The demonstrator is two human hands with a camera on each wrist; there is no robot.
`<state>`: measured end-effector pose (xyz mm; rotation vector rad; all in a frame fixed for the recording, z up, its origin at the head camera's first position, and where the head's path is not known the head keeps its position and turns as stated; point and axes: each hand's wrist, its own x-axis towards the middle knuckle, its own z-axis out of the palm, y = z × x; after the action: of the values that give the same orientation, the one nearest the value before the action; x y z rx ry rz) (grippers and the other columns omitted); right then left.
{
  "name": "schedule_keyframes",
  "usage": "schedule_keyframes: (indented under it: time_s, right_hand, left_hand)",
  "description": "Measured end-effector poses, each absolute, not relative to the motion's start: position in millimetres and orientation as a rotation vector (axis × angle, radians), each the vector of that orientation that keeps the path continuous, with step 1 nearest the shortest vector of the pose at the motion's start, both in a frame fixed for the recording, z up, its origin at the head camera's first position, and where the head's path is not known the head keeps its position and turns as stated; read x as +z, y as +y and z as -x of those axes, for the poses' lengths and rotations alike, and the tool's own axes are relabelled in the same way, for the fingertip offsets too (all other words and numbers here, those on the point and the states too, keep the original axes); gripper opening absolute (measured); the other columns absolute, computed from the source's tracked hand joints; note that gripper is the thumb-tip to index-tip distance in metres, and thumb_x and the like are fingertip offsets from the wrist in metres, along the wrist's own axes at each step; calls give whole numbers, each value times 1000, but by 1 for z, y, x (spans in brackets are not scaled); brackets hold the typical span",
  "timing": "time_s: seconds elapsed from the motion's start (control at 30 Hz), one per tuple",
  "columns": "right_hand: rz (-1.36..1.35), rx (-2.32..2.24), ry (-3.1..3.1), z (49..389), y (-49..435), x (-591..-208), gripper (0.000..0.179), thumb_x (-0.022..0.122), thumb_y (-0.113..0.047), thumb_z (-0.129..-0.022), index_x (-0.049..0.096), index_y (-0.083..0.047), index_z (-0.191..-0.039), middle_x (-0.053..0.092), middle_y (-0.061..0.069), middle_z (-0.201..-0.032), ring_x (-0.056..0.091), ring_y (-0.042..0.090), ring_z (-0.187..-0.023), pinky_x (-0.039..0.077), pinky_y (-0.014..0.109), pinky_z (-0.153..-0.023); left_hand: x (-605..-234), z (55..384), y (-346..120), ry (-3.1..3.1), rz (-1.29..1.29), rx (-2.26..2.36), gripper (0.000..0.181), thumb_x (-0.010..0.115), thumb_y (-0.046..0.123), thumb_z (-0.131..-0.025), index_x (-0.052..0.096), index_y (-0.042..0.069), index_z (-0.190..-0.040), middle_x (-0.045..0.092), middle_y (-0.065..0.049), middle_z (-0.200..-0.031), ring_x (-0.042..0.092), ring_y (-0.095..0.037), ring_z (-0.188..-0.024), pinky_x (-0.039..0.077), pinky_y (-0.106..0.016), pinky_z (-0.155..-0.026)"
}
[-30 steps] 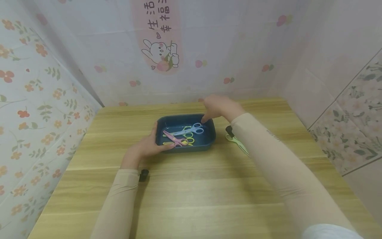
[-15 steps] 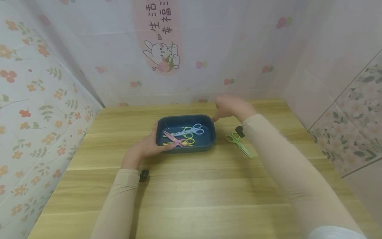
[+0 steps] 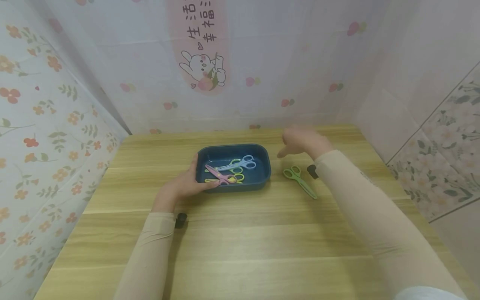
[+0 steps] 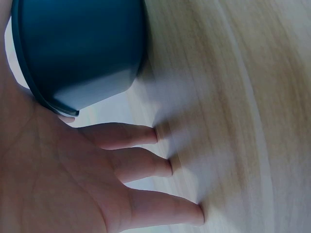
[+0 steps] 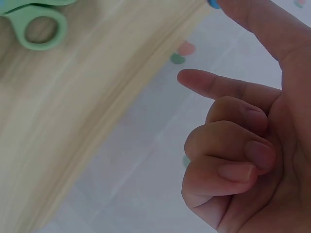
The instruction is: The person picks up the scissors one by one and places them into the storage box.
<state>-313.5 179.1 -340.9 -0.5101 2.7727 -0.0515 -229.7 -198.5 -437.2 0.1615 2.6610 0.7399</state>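
My left hand (image 3: 183, 182) holds the left end of a dark blue box (image 3: 258, 183), thumb over the near rim. In the left wrist view, several fingers extend past the box wall (image 4: 82, 48) to the tabletop. Inside lie blue scissors (image 3: 245, 162), pink scissors (image 3: 219, 174), and green and yellow scissors partly hidden beneath. Right of the box, green scissors (image 3: 300, 182) rest on the table, their handle (image 5: 41, 29) showing in the right wrist view. Above and behind these is my right hand (image 3: 305, 141), holding nothing, thumb and index finger apart, other fingers curled.
The wood-grain table (image 3: 240, 250) ends at the back against a printed white curtain (image 3: 318, 54). Flowered cloth (image 3: 45, 166) hangs along the left side, and a patterned wall (image 3: 442, 158) stands at the right.
My right hand has moved right and slightly nearer, from over the box's far right corner to beyond the green scissors, uncovering them. My left hand and the box have stayed in place.
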Motion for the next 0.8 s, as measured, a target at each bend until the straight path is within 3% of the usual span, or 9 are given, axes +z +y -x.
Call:
schedule_keyframes:
  time_s: [0.23, 0.53, 0.8]
  right_hand:
    - [454, -60, 2704, 316, 192, -363, 35, 84, -38, -89, 63, -11, -81, 57, 0, -80, 51, 18, -73, 47, 35, -66]
    - [386, -168, 2653, 304, 207, -390, 31, 83, -34, -92, 68, -8, -84, 56, -1, -75, 49, 16, -69, 44, 33, -64]
    - [391, -245, 2734, 296, 213, -407, 24, 80, -28, -87, 63, -12, -81, 60, 3, -81, 54, 22, -76, 48, 38, -71]
  left_hand:
    - [-437, 231, -198, 2653, -156, 740, 144, 64, 92, -79, -25, 21, -168, 20, -29, -175, 37, -53, -155, 38, -65, -124]
    - [-438, 232, -197, 2651, -149, 741, 143, 65, 89, -80, -24, 21, -168, 23, -30, -174, 39, -53, -154, 39, -65, -123]
    - [-437, 232, -197, 2630, -127, 768, 141, 67, 87, -81, -25, 25, -168, 18, -27, -176, 35, -52, -157, 36, -65, -125]
